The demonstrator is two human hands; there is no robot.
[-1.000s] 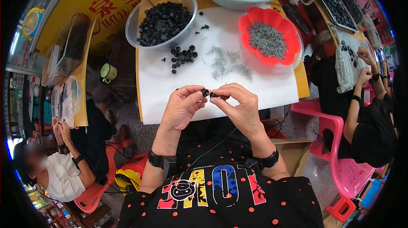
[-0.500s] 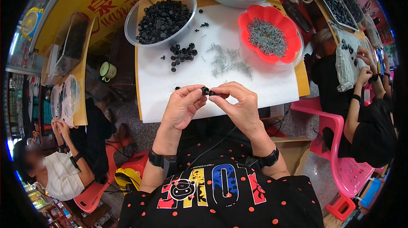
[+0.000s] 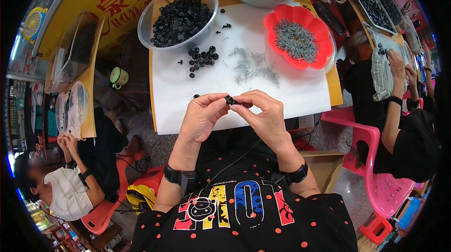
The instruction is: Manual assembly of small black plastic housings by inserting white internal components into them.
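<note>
At the near edge of the white-covered table (image 3: 183, 106), my left hand (image 3: 201, 118) pinches a small round black plastic part (image 3: 229, 99) between thumb and fingertips. My right hand (image 3: 264, 116) meets it from the other side, its thumb and forefinger closed on a second small black piece, mostly hidden by the fingertips. The two pieces touch. Just beyond my left fingers lies one loose black part (image 3: 196, 96). Farther off is a cluster of round black parts (image 3: 203, 58), with a scatter of small silver screws (image 3: 253, 67) to its right.
A clear bowl (image 3: 215, 5) of black parts stands far left, a pale green basin (image 3: 263, 1) of black parts behind. At right, a red scalloped bowl (image 3: 271, 19) holds screws. People work at side tables; a pink chair (image 3: 373, 151) is on my right.
The two black pieces have come together between my fingertips, and the part in my left hand has turned. The person on the right has shifted their hands.
</note>
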